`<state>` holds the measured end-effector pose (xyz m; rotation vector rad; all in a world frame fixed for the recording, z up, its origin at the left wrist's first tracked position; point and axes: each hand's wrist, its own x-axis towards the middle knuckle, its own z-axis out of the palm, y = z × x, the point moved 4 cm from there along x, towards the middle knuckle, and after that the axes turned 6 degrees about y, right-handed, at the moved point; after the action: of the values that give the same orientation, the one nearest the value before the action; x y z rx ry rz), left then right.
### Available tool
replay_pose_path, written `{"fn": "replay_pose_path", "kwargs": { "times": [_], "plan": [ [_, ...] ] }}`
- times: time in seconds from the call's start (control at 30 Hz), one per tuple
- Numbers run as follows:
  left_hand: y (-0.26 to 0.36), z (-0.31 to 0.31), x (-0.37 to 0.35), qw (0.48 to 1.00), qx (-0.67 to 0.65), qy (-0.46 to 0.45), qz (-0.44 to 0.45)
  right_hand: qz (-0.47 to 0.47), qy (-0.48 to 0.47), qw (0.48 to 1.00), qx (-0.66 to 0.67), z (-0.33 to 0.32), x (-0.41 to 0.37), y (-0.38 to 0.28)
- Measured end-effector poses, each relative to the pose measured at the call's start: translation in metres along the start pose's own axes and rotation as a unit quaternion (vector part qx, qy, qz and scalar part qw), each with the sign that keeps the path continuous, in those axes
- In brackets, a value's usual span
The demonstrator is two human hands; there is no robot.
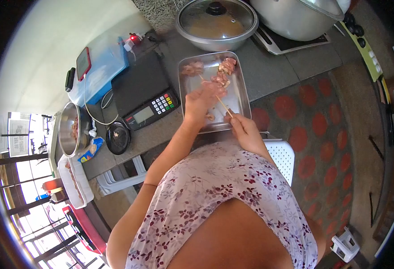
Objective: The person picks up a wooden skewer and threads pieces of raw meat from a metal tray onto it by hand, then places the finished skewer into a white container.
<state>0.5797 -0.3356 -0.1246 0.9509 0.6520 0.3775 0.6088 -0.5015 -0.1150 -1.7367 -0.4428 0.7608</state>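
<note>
A thin wooden skewer (pixel 222 103) slants across a rectangular metal tray (pixel 181 92). My right hand (pixel 245 129) is closed round its near end, at the tray's lower right corner. Farther up the stick, my left hand (pixel 200 102) has its fingers closed about a piece of raw meat (pixel 218 88); motion blurs the fingertips. The skewer's tip shows beyond that hand, near a meat pile (pixel 192 68) at the tray's upper left. More raw meat (pixel 227 66) lies at the upper right, and a small scrap (pixel 211 116) sits below my left hand.
Left of the tray stands a black scale (pixel 143 115). Behind it is a lidded pan (pixel 217 39), beside a large pot (pixel 293 20) on a cooktop. A steel bowl (pixel 69 130), black dish (pixel 117 136), white tray (pixel 78 184) and phone (pixel 84 63) are farther left.
</note>
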Motion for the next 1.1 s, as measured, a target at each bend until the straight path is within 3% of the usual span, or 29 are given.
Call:
{"fn": "replay_pose_path", "kwargs": {
  "times": [0.07,0.13,0.27,0.33,0.47,0.63,0.93,1.1],
  "plan": [
    [0.002,-0.003,0.004,0.999,0.026,-0.034,0.016,-0.011,0.000,1.000,0.022,0.002,-0.002,0.009],
    [0.003,0.002,0.004,0.999,0.031,-0.035,0.026,-0.060,0.058,0.996,0.028,0.001,-0.003,-0.004],
    [0.000,0.008,-0.008,0.998,0.050,-0.022,0.026,-0.084,0.081,0.993,0.000,0.002,0.000,-0.011],
    [-0.008,0.012,-0.015,0.997,0.072,-0.033,0.018,-0.153,0.117,0.981,-0.001,0.005,0.006,-0.020],
    [-0.015,0.028,-0.028,0.997,0.048,-0.055,0.016,-0.144,0.134,0.980,0.026,0.009,0.016,-0.009],
    [0.000,0.020,-0.021,0.995,0.067,-0.046,0.057,-0.065,0.056,0.996,-0.008,0.005,0.016,-0.020],
    [-0.011,0.026,-0.028,0.991,0.091,-0.081,0.049,-0.142,0.117,0.983,0.010,0.011,0.014,-0.025],
    [-0.009,0.021,-0.023,0.994,0.069,-0.073,0.033,-0.119,0.099,0.988,0.023,0.008,0.017,-0.016]
  ]
}}
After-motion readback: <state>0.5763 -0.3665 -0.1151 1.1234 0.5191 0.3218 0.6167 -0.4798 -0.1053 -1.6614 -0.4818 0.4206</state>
